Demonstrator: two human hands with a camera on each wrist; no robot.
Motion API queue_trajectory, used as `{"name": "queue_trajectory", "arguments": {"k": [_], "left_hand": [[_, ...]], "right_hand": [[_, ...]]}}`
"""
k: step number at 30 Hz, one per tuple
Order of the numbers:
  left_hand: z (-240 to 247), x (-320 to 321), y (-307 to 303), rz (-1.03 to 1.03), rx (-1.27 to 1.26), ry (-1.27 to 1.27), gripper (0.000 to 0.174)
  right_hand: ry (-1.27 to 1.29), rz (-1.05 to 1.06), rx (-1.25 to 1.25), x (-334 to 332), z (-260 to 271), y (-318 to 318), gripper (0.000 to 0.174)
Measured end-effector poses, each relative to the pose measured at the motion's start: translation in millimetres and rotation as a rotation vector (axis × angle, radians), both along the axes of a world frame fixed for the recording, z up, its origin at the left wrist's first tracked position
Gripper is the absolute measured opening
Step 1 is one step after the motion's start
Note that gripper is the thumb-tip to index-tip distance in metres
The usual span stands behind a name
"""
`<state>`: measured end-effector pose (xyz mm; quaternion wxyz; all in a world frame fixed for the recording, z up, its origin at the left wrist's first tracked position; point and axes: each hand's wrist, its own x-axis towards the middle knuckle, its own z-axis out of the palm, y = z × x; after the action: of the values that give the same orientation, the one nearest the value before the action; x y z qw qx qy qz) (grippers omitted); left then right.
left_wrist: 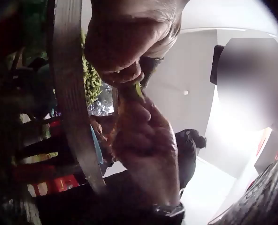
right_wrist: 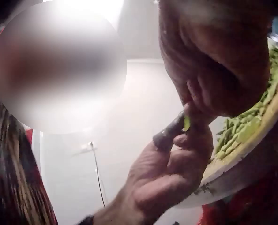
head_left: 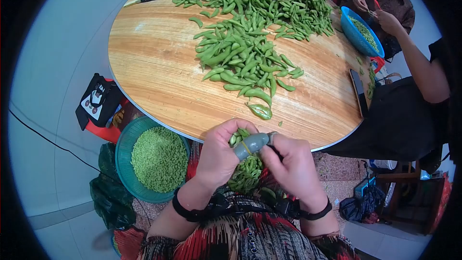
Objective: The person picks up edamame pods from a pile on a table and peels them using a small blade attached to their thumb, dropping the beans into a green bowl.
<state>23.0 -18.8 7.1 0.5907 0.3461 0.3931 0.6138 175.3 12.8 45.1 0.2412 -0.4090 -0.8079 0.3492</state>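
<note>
Just off the table's near edge, my left hand point(head_left: 216, 156) and right hand point(head_left: 293, 166) meet. Between their fingertips they pinch a green soybean pod point(left_wrist: 139, 92), of which only a small part shows in the wrist views. A grey sleeve point(head_left: 252, 145) with a yellow band covers my left thumb. Several green pods point(head_left: 239, 137) show behind that thumb, by the left fingers. Under the hands, a heap of pods point(head_left: 248, 175) lies in front of my body. One wide pod point(head_left: 260, 111) is on the table just beyond the hands.
A round wooden table point(head_left: 154, 67) bears a large pile of soybean pods point(head_left: 260, 0), a pen-like tool point(head_left: 142, 1) and a phone point(head_left: 358, 93). A green basket point(head_left: 126, 178) of shelled beans stands lower left. Another person's arm point(head_left: 418, 62) is near a blue basket point(head_left: 358, 43) at right.
</note>
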Motion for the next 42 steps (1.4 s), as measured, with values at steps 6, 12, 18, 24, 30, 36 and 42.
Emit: {"name": "queue_trajectory", "arguments": {"k": [6,12,18,24,30,36,42], "left_hand": [[9,-6,-1,-0.046,-0.140,-0.288,0.021],[0,-14,-5,-0.050,-0.178,-0.333,0.028],[-1,-50,-22,0.085,-0.045,-0.183,0.024],[-23,-129,-60,0.414,-0.039,0.054,0.018],[-97,-191,-110,0.193,-0.529,1.584,0.033],[-23,-134,-81,0.684,-0.132,1.461,0.034],[9,-29,-22,0.341,0.665,1.367,0.037]], "right_hand": [[0.515,-0.108,-0.852,-2,1,5,0.017],[0.561,-0.135,-0.705,-9,-3,1,0.016],[0.138,0.356,-0.434,13,17,29,0.018],[-0.387,0.010,0.249,-8,-6,38,0.027],[-0.249,0.100,0.150,0,10,53,0.023],[-0.486,-0.133,0.377,-14,-11,65,0.021],[0.054,-0.023,-0.242,-2,2,37,0.025]]}}
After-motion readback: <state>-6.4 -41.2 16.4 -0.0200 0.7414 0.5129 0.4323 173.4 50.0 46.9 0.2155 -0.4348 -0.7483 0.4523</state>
